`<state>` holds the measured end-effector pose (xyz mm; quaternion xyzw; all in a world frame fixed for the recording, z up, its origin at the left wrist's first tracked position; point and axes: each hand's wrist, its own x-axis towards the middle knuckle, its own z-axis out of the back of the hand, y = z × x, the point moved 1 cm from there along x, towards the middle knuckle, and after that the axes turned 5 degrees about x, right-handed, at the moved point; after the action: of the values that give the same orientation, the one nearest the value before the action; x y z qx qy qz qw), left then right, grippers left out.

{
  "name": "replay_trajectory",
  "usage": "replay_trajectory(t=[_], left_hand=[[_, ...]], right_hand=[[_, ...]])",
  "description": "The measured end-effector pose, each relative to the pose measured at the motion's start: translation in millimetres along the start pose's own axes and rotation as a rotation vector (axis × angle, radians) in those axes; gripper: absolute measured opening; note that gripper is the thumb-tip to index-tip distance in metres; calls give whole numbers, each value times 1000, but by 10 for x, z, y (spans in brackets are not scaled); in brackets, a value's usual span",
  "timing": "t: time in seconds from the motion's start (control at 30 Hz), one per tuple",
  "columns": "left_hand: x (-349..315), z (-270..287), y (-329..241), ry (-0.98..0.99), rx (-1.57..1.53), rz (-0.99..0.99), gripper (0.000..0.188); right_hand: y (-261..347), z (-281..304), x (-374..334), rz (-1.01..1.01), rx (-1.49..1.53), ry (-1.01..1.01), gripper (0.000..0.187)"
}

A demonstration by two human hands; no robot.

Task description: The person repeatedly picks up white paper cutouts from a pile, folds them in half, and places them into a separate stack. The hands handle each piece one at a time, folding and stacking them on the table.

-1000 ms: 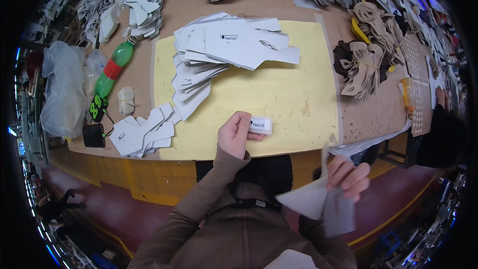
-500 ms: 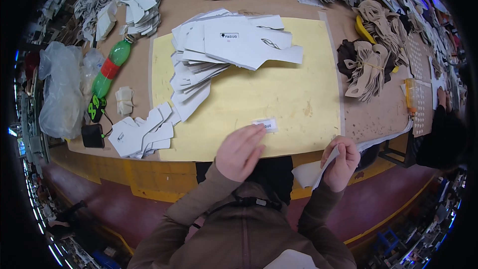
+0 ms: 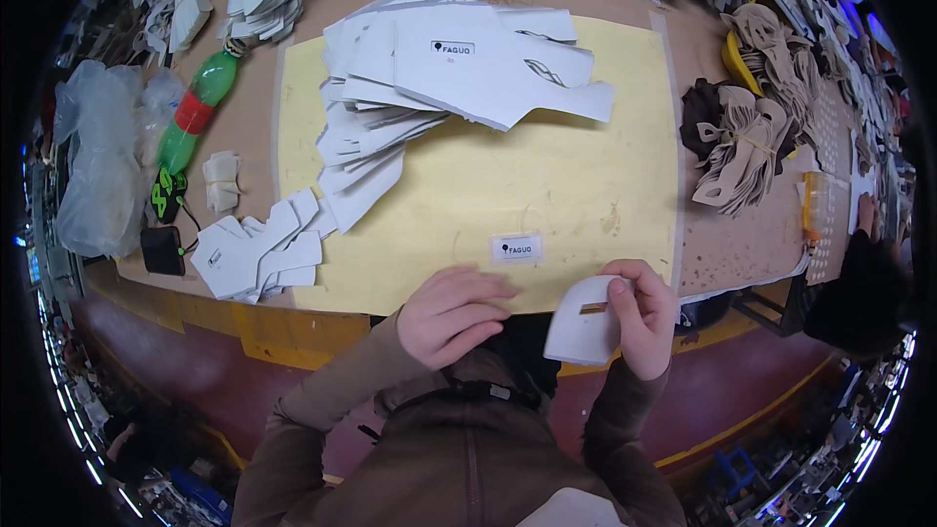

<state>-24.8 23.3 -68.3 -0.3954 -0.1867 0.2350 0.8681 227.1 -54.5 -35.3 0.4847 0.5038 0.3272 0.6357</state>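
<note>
The piece (image 3: pixel 576 340), white with a rounded edge and a narrow rectangular slot, hangs tilted at the table's near edge. The right hand (image 3: pixel 648 320) pinches it between thumb and fingers. The label (image 3: pixel 515 249), white with dark print, lies flat on the yellow sheet (image 3: pixel 556 181). Near it, the left hand (image 3: pixel 451 317) is loosely spread, holding nothing visible.

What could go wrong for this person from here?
The small white label lies close to the left hand, which could nudge it. The right hand pinches the slotted white piece along one side, so it might bend or slip. The uneven white stack could slide if bumped.
</note>
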Motion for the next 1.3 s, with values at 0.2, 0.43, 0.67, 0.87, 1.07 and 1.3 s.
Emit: replay_trajectory(t=[0.2, 0.43, 0.67, 0.87, 1.07, 1.3], left_hand=[[44, -31, -213, -215, -820, 560, 22], [55, -143, -103, -411, -938, 781, 16], [82, -111, -33, -422, -738, 813, 26], [197, -49, -50, -407, -622, 804, 38], [237, -35, -40, -366, -578, 829, 43], [253, -61, -47, -374, -528, 861, 42]], right_hand=[[174, -220, 157, 86, -312, 165, 18], [285, -92, 325, -106, -351, 274, 25], [178, -75, 452, 299, -673, 250, 20], [130, -131, 506, 362, -746, 210, 19], [33, -163, 460, 378, -732, 134, 23], [-49, -169, 461, 417, -718, 126, 15]])
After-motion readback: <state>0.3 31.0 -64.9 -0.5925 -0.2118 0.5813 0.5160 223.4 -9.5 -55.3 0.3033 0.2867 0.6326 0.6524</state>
